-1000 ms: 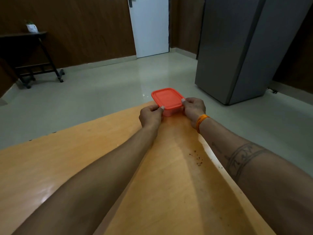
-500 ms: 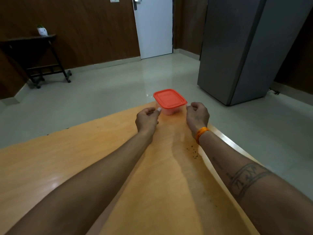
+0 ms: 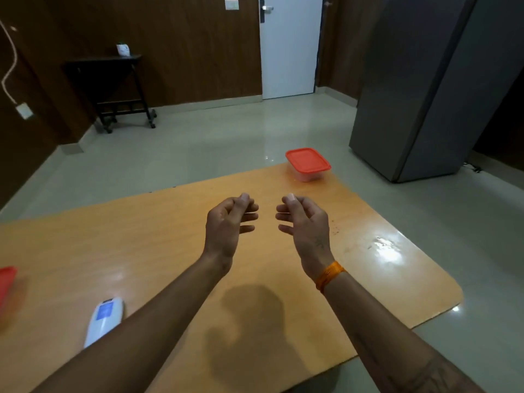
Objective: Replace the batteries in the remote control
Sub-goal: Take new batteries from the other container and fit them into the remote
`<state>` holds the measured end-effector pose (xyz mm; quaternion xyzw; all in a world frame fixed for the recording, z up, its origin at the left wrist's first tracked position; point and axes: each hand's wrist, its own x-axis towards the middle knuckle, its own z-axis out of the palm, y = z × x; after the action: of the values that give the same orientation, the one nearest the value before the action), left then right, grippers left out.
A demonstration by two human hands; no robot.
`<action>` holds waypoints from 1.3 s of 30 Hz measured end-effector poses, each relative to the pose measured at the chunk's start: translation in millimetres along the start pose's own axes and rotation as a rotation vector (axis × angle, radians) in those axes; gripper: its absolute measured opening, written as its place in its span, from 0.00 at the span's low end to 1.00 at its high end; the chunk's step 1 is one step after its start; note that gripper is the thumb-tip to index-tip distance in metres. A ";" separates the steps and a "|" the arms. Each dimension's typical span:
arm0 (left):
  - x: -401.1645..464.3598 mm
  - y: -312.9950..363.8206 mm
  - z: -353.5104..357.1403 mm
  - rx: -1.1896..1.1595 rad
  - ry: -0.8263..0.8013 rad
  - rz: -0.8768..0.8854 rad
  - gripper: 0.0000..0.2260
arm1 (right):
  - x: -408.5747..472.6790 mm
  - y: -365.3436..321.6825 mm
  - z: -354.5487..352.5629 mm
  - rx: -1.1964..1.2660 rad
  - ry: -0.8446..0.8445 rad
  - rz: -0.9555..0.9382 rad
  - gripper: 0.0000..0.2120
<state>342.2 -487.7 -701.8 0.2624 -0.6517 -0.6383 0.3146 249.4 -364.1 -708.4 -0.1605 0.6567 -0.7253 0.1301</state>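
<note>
A white remote control with a blue patch lies on the wooden table near its front left, partly hidden by my left forearm. A clear plastic box with a red lid stands shut at the table's far edge. My left hand and my right hand hover side by side above the table's middle, fingers curled and apart, holding nothing. Both are well short of the box.
A red object shows at the left edge of the table. Beyond the table are a grey cabinet on the right, a white door and a dark side table against the wall.
Both hands let go of the red-lidded box and drew back toward me. The view has swung left and down, bringing the remote into sight.
</note>
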 end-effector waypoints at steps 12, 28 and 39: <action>-136.7 35.8 -182.0 0.017 0.145 0.051 0.14 | -165.7 -14.5 122.7 0.068 -0.293 -0.003 0.15; -158.1 17.8 -413.5 0.081 0.703 -0.136 0.07 | -237.2 39.0 333.1 -0.162 -0.610 -0.096 0.11; -123.7 -39.5 -467.0 0.416 0.655 -0.294 0.30 | -194.0 88.0 426.4 -0.882 -0.855 -0.621 0.20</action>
<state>770.0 -709.1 -756.5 0.5996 -0.5879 -0.4141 0.3512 597.0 -684.2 -771.2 -0.6513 0.7050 -0.2670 0.0866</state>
